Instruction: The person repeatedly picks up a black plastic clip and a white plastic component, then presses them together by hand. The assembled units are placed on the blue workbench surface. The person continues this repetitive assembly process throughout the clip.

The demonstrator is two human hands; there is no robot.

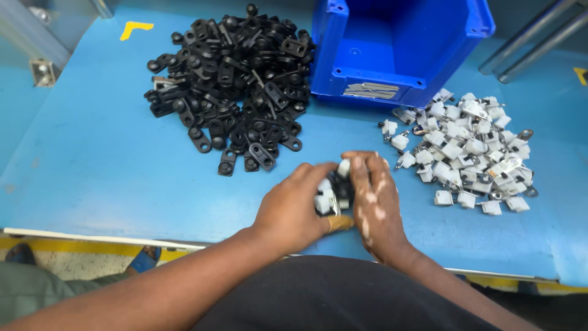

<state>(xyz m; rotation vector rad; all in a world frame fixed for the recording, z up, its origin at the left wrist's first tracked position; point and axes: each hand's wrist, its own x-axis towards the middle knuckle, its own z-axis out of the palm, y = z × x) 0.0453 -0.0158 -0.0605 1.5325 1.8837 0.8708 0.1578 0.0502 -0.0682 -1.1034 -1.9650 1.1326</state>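
Observation:
My left hand (291, 208) and my right hand (375, 202) meet near the front edge of a blue table (98, 159). Together they grip a small assembly (334, 190) made of a black plastic part and white plastic pieces. Fingers of both hands wrap around it, so much of it is hidden. A heap of black plastic clip parts (236, 79) lies behind my left hand. A scatter of white plastic pieces with metal bits (468, 153) lies just right of my right hand.
A blue plastic bin (398, 67) stands at the back between the two piles, with flat metal strips showing at its front. Metal rods (533, 37) cross the far right corner. A yellow corner mark (135, 27) sits at the back left.

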